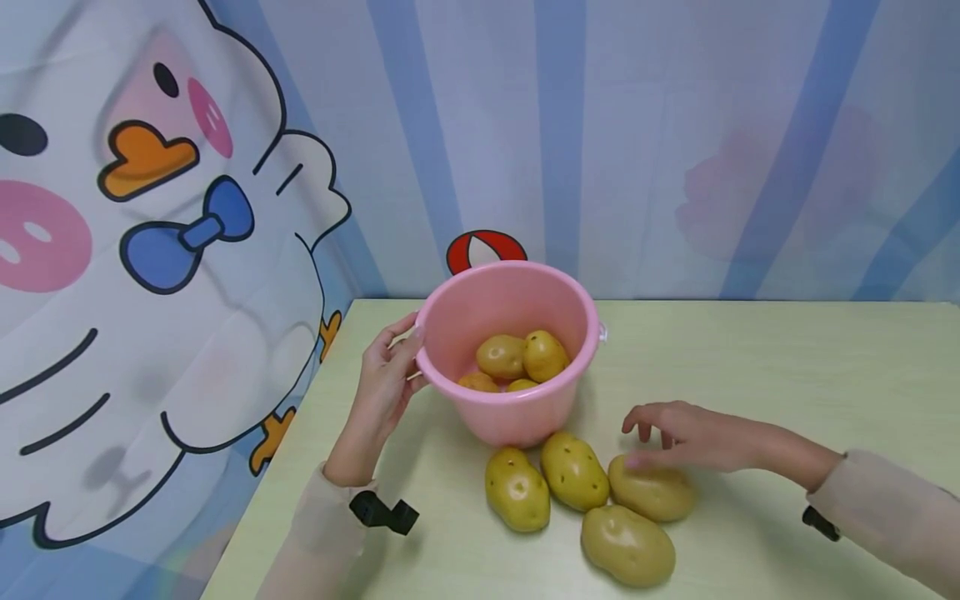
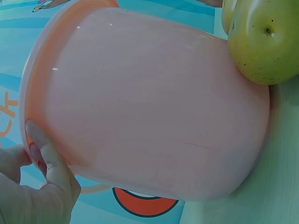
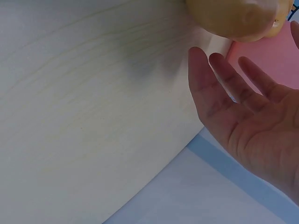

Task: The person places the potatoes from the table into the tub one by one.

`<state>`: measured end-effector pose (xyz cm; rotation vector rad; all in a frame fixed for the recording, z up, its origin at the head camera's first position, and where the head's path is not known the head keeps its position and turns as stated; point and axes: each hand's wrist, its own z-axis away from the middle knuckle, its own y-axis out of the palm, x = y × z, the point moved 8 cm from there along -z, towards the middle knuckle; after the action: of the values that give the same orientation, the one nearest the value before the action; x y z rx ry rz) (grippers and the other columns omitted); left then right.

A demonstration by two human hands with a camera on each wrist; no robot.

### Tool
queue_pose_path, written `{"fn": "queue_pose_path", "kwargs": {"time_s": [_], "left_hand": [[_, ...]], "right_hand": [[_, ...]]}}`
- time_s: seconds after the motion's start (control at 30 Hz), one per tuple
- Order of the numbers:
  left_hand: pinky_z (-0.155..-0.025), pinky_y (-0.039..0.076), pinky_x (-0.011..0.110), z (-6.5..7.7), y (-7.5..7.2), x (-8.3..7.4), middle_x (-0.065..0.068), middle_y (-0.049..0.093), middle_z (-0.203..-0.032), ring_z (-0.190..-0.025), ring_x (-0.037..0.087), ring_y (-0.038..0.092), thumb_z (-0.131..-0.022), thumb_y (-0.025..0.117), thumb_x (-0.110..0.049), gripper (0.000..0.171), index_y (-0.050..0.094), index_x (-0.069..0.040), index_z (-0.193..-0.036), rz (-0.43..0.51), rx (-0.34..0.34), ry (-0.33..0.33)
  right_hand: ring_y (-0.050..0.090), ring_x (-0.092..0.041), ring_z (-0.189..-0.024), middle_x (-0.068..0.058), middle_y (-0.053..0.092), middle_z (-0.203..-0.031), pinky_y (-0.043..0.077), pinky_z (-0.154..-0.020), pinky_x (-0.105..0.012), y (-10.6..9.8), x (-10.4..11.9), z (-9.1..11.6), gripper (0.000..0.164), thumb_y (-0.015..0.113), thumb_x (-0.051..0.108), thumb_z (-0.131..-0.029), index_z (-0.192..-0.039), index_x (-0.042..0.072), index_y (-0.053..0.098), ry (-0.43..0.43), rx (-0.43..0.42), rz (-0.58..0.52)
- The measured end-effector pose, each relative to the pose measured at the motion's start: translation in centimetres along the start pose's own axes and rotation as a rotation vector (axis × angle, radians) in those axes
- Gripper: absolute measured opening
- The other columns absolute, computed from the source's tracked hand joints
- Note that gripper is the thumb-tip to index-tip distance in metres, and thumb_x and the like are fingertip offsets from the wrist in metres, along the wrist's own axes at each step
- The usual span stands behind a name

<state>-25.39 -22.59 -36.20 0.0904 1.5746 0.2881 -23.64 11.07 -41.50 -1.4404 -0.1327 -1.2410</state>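
A pink plastic bucket [image 1: 517,418] stands at the back of the table, with several potatoes [image 1: 501,357] inside it. My left hand [image 1: 382,379] grips its rim at the left, thumb and fingers on either side of the edge in the left wrist view. On the table before the bucket lie several more yellow-brown potatoes [image 1: 517,492], grouped closely. My right hand [image 1: 705,437] hovers over the rightmost potato [image 1: 660,497], fingers loosely bent and holding nothing. In the right wrist view, the palm [image 3: 261,135] shows with the fingers spread apart.
The pale wood-look table [image 1: 787,358] reaches back to a blue-striped cloth backdrop [image 1: 637,150]. At the left hangs a printed white cartoon bird [image 1: 247,350]. A small white fitting [image 1: 602,332] sits on the bucket's right rim.
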Motion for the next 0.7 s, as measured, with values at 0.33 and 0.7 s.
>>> {"fn": "queue_pose_path", "kwargs": {"time_s": [0.33, 0.7], "left_hand": [[-0.074, 0.06, 0.027, 0.0, 0.0, 0.2, 0.02, 0.062, -0.12, -0.09, 0.022, 0.071, -0.102, 0.059, -0.02, 0.045, 0.046, -0.007, -0.144, -0.008, -0.003, -0.004], [-0.074, 0.06, 0.028, 0.0, 0.0, 0.1, 0.021, 0.062, -0.116, -0.09, 0.023, 0.071, -0.102, 0.059, -0.019, 0.044, 0.048, -0.007, -0.143, -0.01, -0.007, 0.006]], "right_hand": [[0.055, -0.015, -0.079, 0.0, 0.06, -0.102, 0.047, -0.068, -0.027, 1.5, -0.7, -0.2, 0.041, 0.067, 0.037, -0.096, -0.121, 0.006, 0.06, -0.042, 0.035, -0.028], [0.054, -0.013, -0.082, 0.004, 0.061, -0.099, 0.046, -0.07, -0.026, 2.0, -0.4, -0.2, 0.036, 0.069, 0.037, -0.094, -0.117, 0.009, 0.062, -0.11, 0.039, -0.027]]}}
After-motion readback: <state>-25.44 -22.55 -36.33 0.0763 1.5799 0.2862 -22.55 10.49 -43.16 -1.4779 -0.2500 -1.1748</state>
